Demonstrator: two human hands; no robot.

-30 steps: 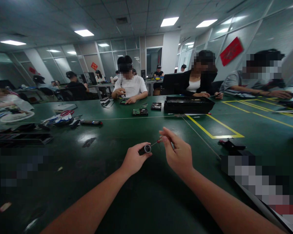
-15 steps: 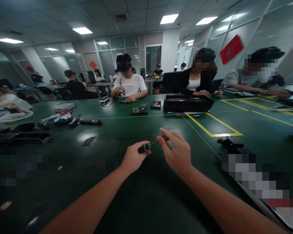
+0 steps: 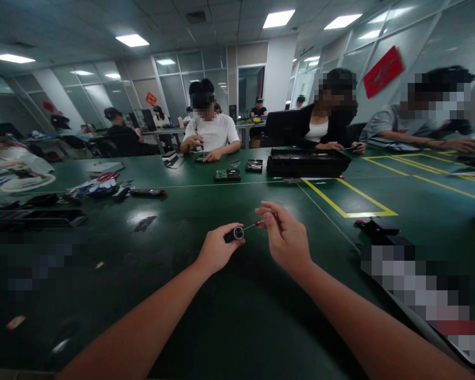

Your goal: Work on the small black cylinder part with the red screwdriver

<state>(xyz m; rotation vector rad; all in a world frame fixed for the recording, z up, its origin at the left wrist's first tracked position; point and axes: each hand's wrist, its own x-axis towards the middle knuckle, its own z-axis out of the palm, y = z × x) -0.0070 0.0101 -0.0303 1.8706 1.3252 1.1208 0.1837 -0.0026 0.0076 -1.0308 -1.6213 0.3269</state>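
Gripped in my left hand (image 3: 216, 249) is a short black cylinder (image 3: 238, 233) with a silvery ring round its end, which faces me. Its kind is not clear. The fingers of my right hand (image 3: 288, 236) are closed round a thin screwdriver (image 3: 258, 223) with a reddish handle, mostly hidden by the fingers. The metal shaft slants left and down to the cylinder's edge; whether the tip touches it I cannot tell. Both hands are held above the green table (image 3: 206, 211).
Across the table stand a long black casing (image 3: 307, 163), a green circuit board (image 3: 227, 174) and an opened drive (image 3: 254, 165). To the left lie red-handled scissors (image 3: 108, 177) and a dark tool (image 3: 148, 193). Black parts (image 3: 378, 227) lie right. A person in white (image 3: 211, 134) works opposite.
My right-hand fingers have shifted on the screwdriver and curled more, showing more of its reddish end. My left hand keeps the cylinder almost in place. The view has turned slightly.
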